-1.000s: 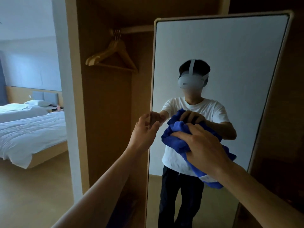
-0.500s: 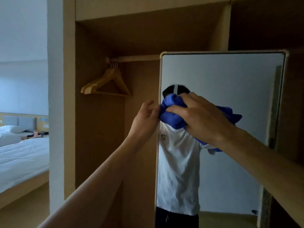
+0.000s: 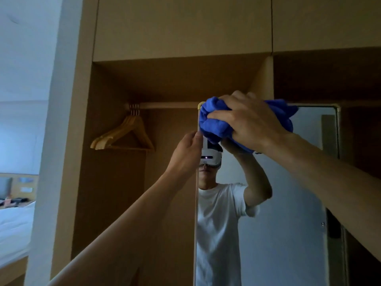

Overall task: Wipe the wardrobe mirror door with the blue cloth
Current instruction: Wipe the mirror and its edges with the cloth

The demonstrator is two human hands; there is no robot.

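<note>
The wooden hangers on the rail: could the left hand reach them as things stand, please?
Probably yes: the left hand grips the edge of the mirror door, and the hangers hang to its left with nothing between.

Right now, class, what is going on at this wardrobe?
A person is wiping the mirror door. The right hand grips a bunched cloth and presses it to the door's top left corner. The left hand holds the door's left edge just below. Some hangers hang inside the wardrobe.
</note>
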